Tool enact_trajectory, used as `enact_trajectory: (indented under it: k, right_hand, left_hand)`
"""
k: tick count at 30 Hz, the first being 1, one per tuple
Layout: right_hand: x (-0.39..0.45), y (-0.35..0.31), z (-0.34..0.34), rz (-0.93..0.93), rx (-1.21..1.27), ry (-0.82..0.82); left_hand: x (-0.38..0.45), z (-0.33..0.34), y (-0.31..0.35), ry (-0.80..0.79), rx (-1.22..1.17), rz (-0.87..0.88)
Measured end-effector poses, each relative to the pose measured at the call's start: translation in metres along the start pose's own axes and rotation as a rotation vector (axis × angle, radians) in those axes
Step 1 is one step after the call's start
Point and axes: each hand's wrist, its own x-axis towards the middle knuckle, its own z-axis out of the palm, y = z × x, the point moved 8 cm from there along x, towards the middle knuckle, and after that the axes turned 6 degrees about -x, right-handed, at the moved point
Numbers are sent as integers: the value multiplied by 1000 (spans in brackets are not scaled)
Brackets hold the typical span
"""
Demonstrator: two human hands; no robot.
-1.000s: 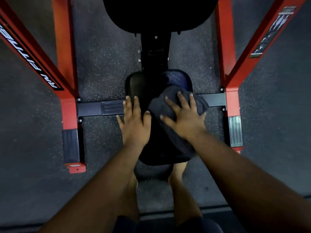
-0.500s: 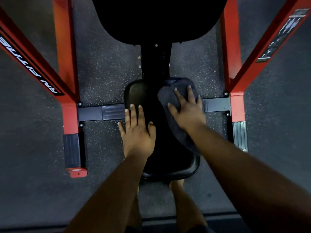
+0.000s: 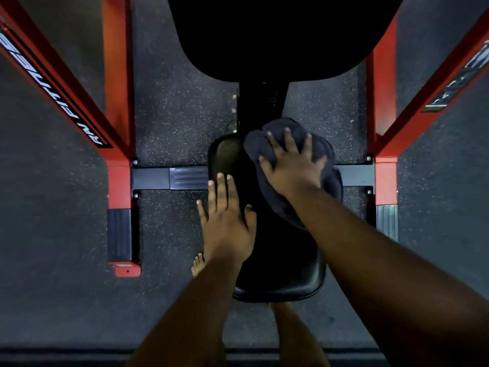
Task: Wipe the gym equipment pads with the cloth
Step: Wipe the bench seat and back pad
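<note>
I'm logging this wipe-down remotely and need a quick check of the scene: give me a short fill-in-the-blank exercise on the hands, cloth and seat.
1. The dark cloth lies under the ____ hand.
2. The left hand rests flat on the black seat pad, holding ____.
3. The cloth sits at the seat pad's ____ end, nearest the black centre post.
4. The machine's frame uprights are painted ____.

Missing words: right; nothing; far; red

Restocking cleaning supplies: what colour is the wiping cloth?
Dark navy-grey cloth, seen in the head view under the right hand.
</note>
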Motion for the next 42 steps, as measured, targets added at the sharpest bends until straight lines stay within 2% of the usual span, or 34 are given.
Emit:
enact_trajectory:
  k: [4, 6, 7, 9, 12, 14, 16, 19, 23, 27, 30, 33, 37, 39, 42]
  right_hand:
    - [36, -101, -7, -458, -145, -28]
    - [30, -105, -11, -571, -176, 4]
    - [26, -87, -16, -573, -174, 63]
    - [20, -26, -18, -449, -144, 152]
    - [-16, 60, -3, -110, 100, 63]
    - [-55, 55, 13, -18, 109, 37]
    - [-75, 28, 18, -75, -15, 61]
    - [-31, 10, 6, -212, -61, 15]
    - [28, -1, -11, -121, -12, -66]
    - [-67, 10, 0, -147, -86, 78]
    - [-117, 22, 19, -182, -59, 53]
    - [-57, 4, 14, -181, -74, 23]
    - [25, -55, -3, -186, -51, 45]
    - [12, -63, -5, -242, -56, 54]
    - [-67, -41, 3, -422, -93, 85]
  left_hand:
    - [1, 2, -5, 23, -43, -3]
    - [1, 2, -5, 27, -55, 2]
    - [1, 1, -5, 27, -63, 3]
    - [1, -1, -4, 19, -64, 3]
    - [1, -1, -1, 4, -46, 12]
    - [2, 1, -1, -7, -30, 4]
    - [2, 2, -2, -18, -16, -1]
    - [2, 3, -3, -19, -17, 9]
    - [2, 1, -2, -8, -53, 9]
    - [1, -2, -1, -26, -73, 8]
    - [2, -1, -2, -40, -64, 0]
    - [1, -1, -2, -8, -80, 14]
    - [-1, -1, -5, 17, -142, 12]
    - [-1, -3, -4, 33, -210, 27]
    - [-2, -9, -5, 52, -330, 16]
